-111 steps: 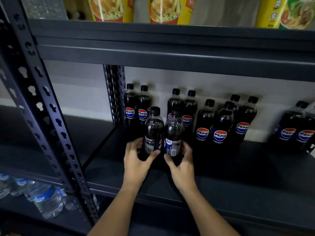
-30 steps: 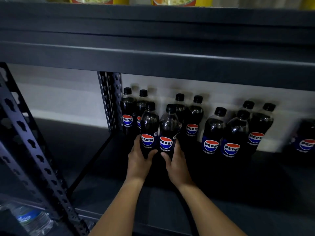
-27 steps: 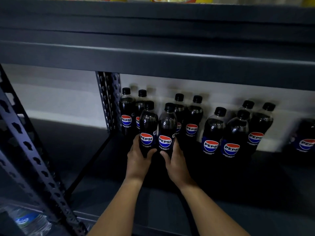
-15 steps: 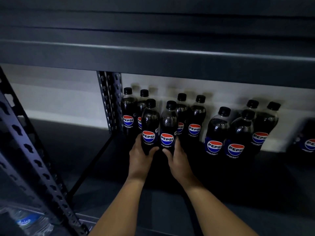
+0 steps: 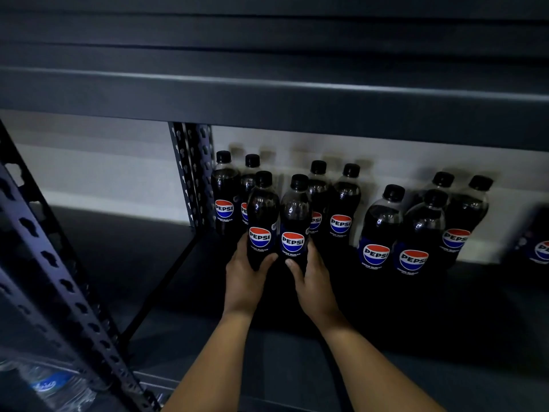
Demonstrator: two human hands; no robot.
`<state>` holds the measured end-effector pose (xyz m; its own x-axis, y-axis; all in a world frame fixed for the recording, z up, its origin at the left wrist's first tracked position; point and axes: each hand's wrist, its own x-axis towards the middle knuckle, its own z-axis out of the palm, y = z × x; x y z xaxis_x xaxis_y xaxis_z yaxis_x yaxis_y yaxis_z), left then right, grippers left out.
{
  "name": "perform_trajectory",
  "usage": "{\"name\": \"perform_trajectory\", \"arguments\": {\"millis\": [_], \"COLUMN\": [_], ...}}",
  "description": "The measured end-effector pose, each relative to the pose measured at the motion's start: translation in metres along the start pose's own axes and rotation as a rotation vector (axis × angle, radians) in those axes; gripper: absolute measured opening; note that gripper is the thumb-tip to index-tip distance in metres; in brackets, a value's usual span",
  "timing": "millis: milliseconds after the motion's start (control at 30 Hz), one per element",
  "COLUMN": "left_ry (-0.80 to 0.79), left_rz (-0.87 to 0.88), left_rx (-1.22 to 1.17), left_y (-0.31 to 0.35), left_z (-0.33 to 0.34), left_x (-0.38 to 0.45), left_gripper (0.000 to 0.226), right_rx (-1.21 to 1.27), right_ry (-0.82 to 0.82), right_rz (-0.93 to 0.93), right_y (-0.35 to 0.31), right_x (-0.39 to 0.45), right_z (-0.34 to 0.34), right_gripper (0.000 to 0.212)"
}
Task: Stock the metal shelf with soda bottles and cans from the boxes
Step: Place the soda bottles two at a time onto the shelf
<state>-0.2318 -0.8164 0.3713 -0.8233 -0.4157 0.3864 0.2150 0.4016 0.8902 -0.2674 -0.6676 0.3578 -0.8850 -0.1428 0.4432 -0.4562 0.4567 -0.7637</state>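
Each hand, left hand and right hand, grips one dark plastic Pepsi bottle, and a hard push could knock over the back bottles on the dark metal shelf.

Dim light all round. A pale wall runs behind at twelve o'clock, a lighter band low along it. At seven o'clock, water bottles lie below.

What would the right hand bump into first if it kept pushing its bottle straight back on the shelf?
Probably the Pepsi bottle standing just behind the bottle that the right hand grips; the gap between them is hard to judge.
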Motion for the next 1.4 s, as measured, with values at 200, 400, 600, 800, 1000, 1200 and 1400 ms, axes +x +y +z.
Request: {"name": "perform_trajectory", "arguments": {"millis": [200,400,600,800,1000,1200,1400], "left_ry": [0.003,0.055,0.021,-0.121,-0.153,-0.453,-0.721], "left_rz": [-0.054,-0.218,-0.196,-0.072,0.011,-0.205,-0.370], "left_rx": [0.011,0.090,0.129,0.010,-0.090,-0.004,0.056], "left_y": [0.001,-0.008,0.035,0.089,0.028,-0.150,-0.335], "left_z": [0.000,-0.005,-0.004,0.004,0.039,0.093,0.143], "left_x": [-0.003,-0.016,-0.094,-0.204,-0.314,-0.407,-0.511], "left_gripper": [0.076,0.088,0.080,0.050,0.022,0.031,0.036], "right_rx": [-0.008,0.041,0.079,0.148,0.282,0.282,0.210], "right_ry": [-0.021,-0.105,-0.129,-0.156,-0.134,-0.166,-0.272], "right_rz": [0.033,0.195,0.166,0.083,-0.001,0.283,0.514], "right_y": [-0.001,-0.004,-0.012,-0.028,0.029,0.197,0.359], "right_x": [-0.004,-0.021,-0.087,-0.172,-0.272,-0.390,-0.510], "right_z": [-0.002,-0.021,-0.075,-0.144,-0.166,-0.102,-0.030], "right_gripper": [0.076,0.075,0.047,0.031,0.022,0.026,0.028]}}
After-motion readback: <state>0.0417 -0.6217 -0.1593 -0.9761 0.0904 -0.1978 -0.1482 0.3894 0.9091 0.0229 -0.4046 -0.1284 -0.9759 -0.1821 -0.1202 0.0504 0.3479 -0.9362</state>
